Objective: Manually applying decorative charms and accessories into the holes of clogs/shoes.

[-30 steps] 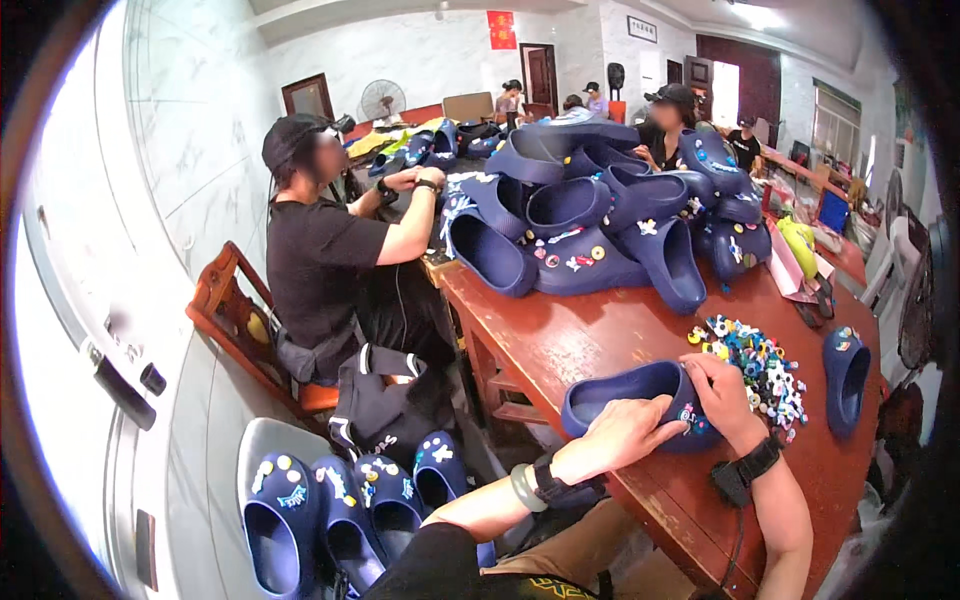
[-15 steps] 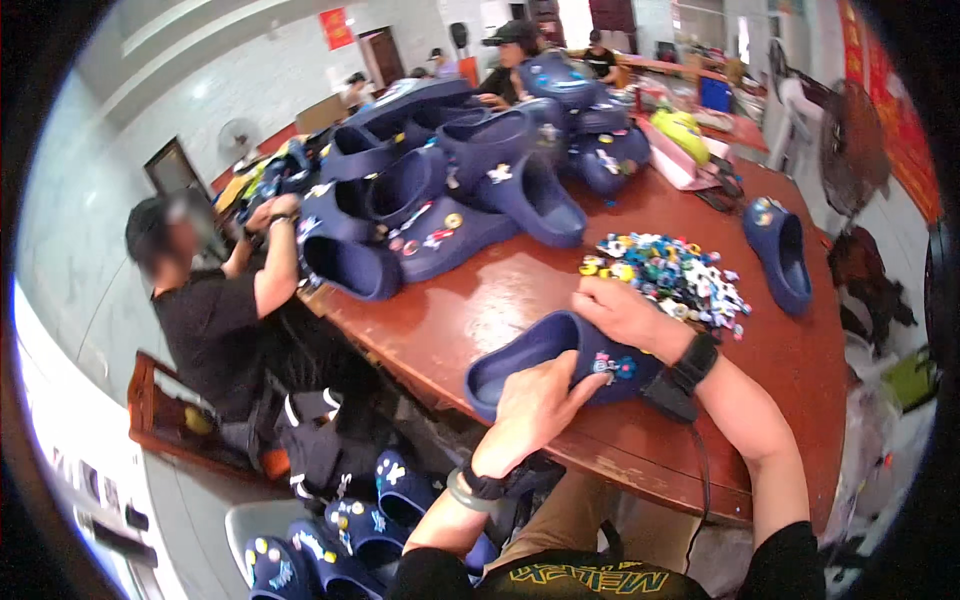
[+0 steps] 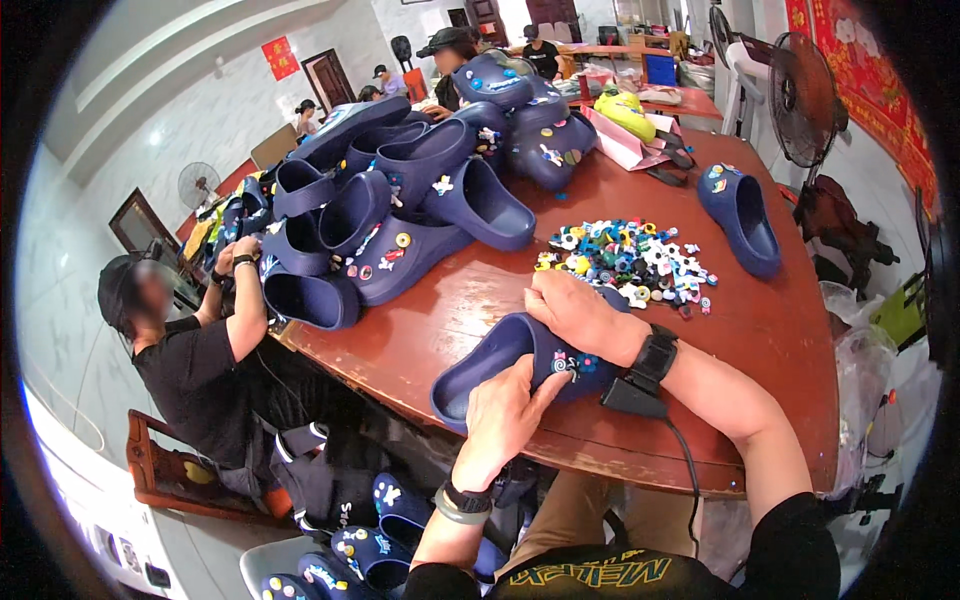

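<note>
A navy clog point(image 3: 472, 368) is held at the near edge of the table, its heel toward the left. My left hand point(image 3: 505, 405) grips its near side, fingers inside the foot opening and thumb lying on the upper beside several colourful shoe charms point(image 3: 572, 364). Across the far side of the upper, my right hand point(image 3: 585, 315) is closed against the clog; its fingertips are hidden. Just beyond that hand spreads a pile of loose shoe charms point(image 3: 640, 260) in white, blue, yellow and black.
Navy clogs point(image 3: 400, 250) are heaped at the table's left. A single clog point(image 3: 740, 220) stands at the right. More decorated clogs point(image 3: 365, 550) sit low at my left. A co-worker point(image 3: 190, 350) works at the left edge. A black cable point(image 3: 690, 450) hangs from my right wrist device.
My view has shifted, so the table and heap sit differently in it. Both hands keep their hold on the clog, with little visible change in grip.
</note>
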The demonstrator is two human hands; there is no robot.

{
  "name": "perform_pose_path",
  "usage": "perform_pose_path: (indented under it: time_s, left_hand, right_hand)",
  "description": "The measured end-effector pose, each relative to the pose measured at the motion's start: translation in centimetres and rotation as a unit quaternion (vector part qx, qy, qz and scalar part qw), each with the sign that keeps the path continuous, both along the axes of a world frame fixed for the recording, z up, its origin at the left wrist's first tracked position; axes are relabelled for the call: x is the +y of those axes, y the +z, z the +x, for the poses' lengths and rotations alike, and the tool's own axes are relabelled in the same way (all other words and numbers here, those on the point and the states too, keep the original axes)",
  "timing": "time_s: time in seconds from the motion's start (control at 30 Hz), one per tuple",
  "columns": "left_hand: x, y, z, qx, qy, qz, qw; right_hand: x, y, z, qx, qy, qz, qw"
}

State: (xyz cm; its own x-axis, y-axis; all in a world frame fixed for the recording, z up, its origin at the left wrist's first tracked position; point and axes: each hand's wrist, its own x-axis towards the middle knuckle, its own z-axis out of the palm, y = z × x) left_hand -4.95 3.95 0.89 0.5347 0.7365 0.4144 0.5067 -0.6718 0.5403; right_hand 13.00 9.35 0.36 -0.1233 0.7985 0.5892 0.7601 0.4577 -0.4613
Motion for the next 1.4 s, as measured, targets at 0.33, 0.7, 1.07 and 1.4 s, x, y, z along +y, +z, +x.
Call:
perform_pose_path:
  time_s: [0.33,0.7,1.07,1.4]
  left_hand:
    - [0.0,0.4,-0.1,0.013,0.011,-0.022,1.0]
    - [0.2,0.6,0.1,-0.007,-0.009,-0.036,0.999]
    - [-0.1,-0.3,-0.3,-0.013,-0.017,-0.002,1.0]
    - [0.4,0.5,-0.1,0.009,-0.004,-0.01,1.0]
  right_hand:
    - [-2.0,0.6,1.6,0.046,0.056,-0.026,0.997]
    - [-2.0,-0.1,0.9,0.056,0.038,0.142,0.988]
    - [-2.9,-0.7,0.4,0.041,0.015,0.231,0.972]
    - [-1.6,1.8,4.2,0.016,0.192,-0.128,0.973]
